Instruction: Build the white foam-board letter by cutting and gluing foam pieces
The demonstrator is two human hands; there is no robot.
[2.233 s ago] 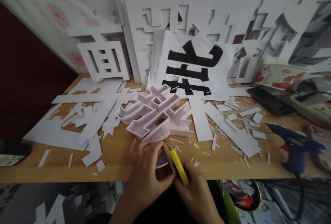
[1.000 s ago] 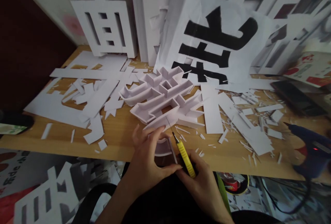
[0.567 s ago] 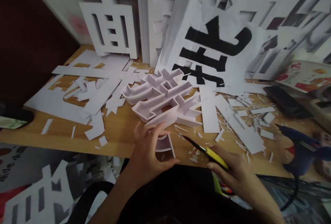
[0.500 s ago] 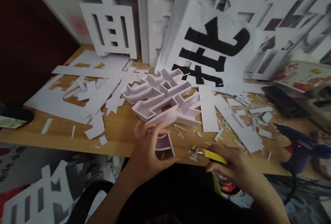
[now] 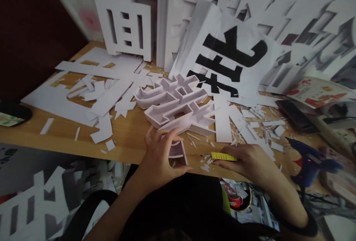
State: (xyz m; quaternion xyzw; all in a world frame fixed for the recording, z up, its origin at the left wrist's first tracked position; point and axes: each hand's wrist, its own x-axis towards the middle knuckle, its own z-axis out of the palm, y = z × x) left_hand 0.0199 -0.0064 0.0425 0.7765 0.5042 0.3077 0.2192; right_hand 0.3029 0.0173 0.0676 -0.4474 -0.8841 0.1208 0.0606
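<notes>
A white three-dimensional paper character (image 5: 178,105) lies on the wooden desk (image 5: 128,137), its near end reaching the desk's front edge. My left hand (image 5: 160,155) curls round that near end, thumb and fingers pinching the small curved piece there. My right hand (image 5: 247,159) lies low on the desk to the right, closed on a yellow utility knife (image 5: 222,156) that rests flat, blade pointing left, clear of the paper character.
White paper offcuts (image 5: 97,100) and strips (image 5: 247,126) litter the desk. A sheet with a black printed character (image 5: 230,59) leans against tall white foam letters (image 5: 125,25). A blue glue gun (image 5: 311,161) stands at the right, a black phone (image 5: 296,114) behind it.
My right hand carried the knife away from the paper character, swung it rightward and lowered it flat to the desk. My left hand kept its hold. The view shifted slightly.
</notes>
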